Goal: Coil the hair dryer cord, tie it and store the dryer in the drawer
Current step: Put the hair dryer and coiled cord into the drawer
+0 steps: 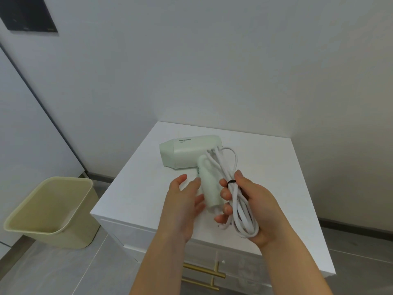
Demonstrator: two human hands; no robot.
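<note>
Right grip (251, 201) curls round the coiled white cord (242, 211), fingers closed on the loops, thumb up by a black tie (231, 181) that rings the bundle. Left grip (182, 205) is loose, fingers nearly straight, holding nothing, tips at the dryer handle; contact unclear. Pale green hair dryer (191, 153) lies on its side on the white surface (276, 167), nozzle pointing left, handle toward the person. Below the top, a drawer front (161, 237) with gold bar handles (204, 271). Plain white walls, grey tiled floor (63, 269), beige bin (70, 239) on the floor to the left. Counts — one dryer, one cord bundle, one tie, one bin, two gold bars.
</note>
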